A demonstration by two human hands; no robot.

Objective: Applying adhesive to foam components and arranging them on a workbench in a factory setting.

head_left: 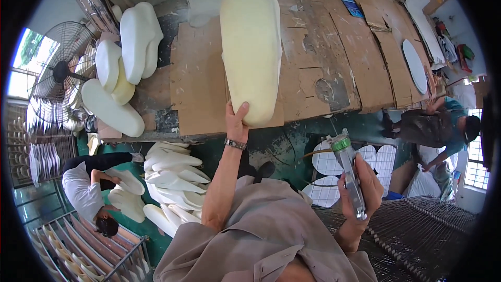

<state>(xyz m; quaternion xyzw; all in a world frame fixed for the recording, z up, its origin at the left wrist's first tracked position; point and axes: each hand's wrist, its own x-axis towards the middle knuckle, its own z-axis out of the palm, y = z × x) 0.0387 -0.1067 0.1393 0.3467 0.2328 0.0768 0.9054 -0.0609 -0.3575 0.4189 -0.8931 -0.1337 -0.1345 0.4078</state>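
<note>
My left hand (237, 122) grips the near end of a long, pale yellow foam pad (250, 47), thumb on top and the other fingers hidden beneath. The pad is rounded at its far end, narrows toward me and lies over the cardboard-covered table (201, 73). To the right, away from the pad, my right hand (368, 188) is closed around a silver spray gun (350, 177) with a green collar. A thin brown hose shows beside its head.
White and cream foam pads (138, 42) lie at the table's left, near a large fan (60, 73). More pads (175, 177) are stacked below its edge. One person (91, 188) handles pads at lower left; another (449, 125) stands right. White ovals (326, 164) rest on a wire rack.
</note>
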